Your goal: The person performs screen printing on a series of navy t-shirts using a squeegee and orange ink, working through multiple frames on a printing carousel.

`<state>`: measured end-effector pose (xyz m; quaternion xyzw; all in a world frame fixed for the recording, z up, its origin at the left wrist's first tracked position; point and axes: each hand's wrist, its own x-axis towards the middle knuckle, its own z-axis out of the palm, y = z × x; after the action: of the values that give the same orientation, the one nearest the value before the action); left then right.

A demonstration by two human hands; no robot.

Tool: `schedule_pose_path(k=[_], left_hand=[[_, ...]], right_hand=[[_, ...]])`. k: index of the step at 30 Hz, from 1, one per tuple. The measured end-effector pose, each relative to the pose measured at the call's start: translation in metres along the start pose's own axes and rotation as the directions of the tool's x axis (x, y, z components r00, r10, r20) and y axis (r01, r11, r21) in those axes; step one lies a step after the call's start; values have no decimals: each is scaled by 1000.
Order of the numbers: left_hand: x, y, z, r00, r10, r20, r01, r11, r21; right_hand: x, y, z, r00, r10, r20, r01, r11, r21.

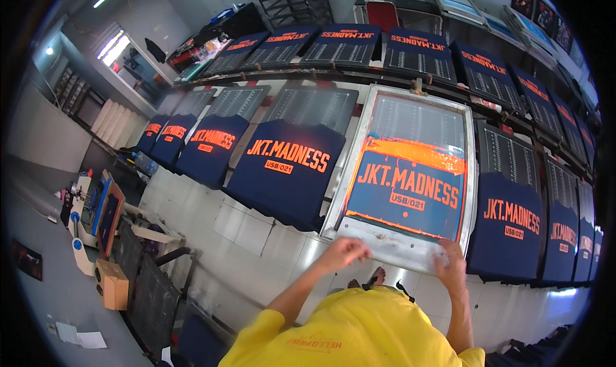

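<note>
A screen-printing frame (467, 168) with a pale metal rim lies in front of me over a navy shirt on a board. Orange ink (410, 155) forms a thick band across its mesh, above orange lettering. My right hand (452, 263) is closed around the frame's near right corner; its fingertips are partly blurred. Beside the near left part of the frame, my left hand (345, 253) has loosely bent fingers, slightly apart, with nothing visible in them. Whether it touches the rim I cannot tell.
Printed navy shirts (282, 168) lie on boards to the left, and another shirt (510, 226) is close on the right. A second row of shirts (340, 43) runs behind. A cardboard box (112, 285) and a dark cart (151, 296) stand at left.
</note>
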<state>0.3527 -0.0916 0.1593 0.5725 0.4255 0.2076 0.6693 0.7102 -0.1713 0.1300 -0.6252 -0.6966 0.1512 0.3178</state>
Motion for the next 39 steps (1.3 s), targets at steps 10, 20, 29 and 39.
schedule_pose_path(k=[10, 20, 29, 39], left_hand=[[29, -91, 86, 934, -180, 309, 223, 968, -111], [67, -102, 93, 880, -305, 366, 460, 741, -489], [52, -92, 105, 904, -293, 311, 417, 763, -493], [60, -99, 118, 925, -276, 261, 359, 858, -366]], right_hand=[[19, -51, 3, 927, -142, 346, 293, 852, -435], [46, -52, 25, 975, -54, 215, 160, 842, -516], [96, -12, 1, 988, -113, 101, 147, 886, -440], [235, 50, -9, 996, -33, 80, 64, 899, -434]])
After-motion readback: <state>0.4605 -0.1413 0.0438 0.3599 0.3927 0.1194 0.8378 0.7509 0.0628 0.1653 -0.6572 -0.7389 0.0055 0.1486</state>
